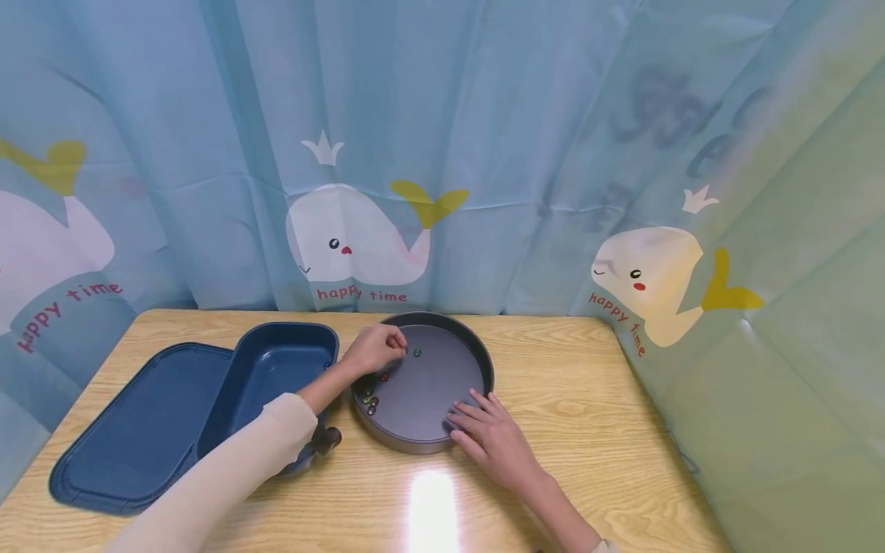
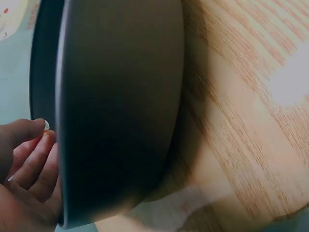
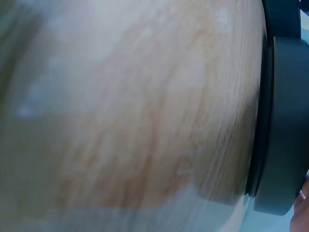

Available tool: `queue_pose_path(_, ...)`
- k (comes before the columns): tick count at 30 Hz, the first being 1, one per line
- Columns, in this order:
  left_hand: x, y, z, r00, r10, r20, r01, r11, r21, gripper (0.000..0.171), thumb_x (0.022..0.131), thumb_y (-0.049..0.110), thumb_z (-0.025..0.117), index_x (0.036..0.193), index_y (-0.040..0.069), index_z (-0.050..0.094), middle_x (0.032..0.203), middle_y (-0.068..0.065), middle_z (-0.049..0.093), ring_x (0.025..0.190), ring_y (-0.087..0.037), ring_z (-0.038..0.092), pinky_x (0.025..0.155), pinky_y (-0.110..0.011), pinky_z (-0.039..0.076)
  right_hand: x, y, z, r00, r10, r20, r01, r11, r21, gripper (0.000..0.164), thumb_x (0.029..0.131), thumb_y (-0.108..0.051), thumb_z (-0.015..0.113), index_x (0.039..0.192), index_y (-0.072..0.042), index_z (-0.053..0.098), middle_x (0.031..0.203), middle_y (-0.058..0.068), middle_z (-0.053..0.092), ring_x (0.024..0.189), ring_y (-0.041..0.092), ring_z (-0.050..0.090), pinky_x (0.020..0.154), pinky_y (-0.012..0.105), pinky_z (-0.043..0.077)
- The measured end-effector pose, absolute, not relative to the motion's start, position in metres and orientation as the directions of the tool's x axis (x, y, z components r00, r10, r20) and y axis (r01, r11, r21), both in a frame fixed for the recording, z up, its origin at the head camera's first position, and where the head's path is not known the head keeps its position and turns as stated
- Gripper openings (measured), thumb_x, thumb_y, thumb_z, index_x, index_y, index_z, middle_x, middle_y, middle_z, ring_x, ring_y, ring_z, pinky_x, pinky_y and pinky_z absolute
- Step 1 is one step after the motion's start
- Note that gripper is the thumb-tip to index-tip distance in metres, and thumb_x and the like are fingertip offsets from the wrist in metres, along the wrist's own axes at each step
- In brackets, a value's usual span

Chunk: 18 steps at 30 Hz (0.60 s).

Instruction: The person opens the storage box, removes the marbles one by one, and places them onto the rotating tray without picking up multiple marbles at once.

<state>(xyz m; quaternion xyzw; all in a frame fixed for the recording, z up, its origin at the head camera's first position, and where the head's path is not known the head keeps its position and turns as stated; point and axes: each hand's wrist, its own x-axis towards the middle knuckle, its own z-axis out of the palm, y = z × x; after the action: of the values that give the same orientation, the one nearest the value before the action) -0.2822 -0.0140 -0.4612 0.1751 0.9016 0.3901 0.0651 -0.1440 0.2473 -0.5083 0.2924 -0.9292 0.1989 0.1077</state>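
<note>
A round dark grey pan sits on the wooden table. My left hand is over its left inner edge, with thumb and fingertips pinching a small glass marble in the left wrist view. Near those fingertips, a green marble lies on the pan floor. Several more coloured marbles are gathered along the left side of the pan. With fingers spread and fairly straight, my right hand rests on the pan's front right rim. Only a bit of that hand shows at the edge of the right wrist view.
Left of the pan stands a deep blue rectangular container with a dark round knob by its near end, partly hidden by the left sleeve. Beside it lies a flat blue lid. A whale-print curtain hangs behind and right of the table.
</note>
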Motion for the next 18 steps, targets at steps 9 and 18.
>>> queue_pose_path(9,-0.282,-0.006,-0.468,-0.93,0.368,-0.004,0.269,0.686,0.676,0.004,0.09,0.007,0.073,0.088,0.005,0.071,0.078,0.001,0.066,0.068,-0.013,0.059,0.063,-0.029,0.049,-0.145,0.248,-0.509,-0.802,-0.502,0.324,-0.591,0.746,-0.307,0.036,0.103,-0.039,0.055,0.126,-0.016,0.072,0.135,0.001,0.062,0.139,0.029,0.041,0.115,0.051,0.023)
queue_pose_path(18,-0.283,-0.001,-0.475,-0.942,0.334,-0.021,0.247,0.736,0.63,0.005,0.088,0.01,0.076,0.086,0.011,0.072,0.076,0.004,0.065,0.069,-0.011,0.059,0.065,-0.03,0.049,-0.145,0.248,-0.509,-0.799,-0.506,0.324,-0.594,0.745,-0.302,0.036,0.103,-0.038,0.055,0.125,-0.016,0.072,0.135,0.001,0.062,0.139,0.03,0.041,0.114,0.052,0.024)
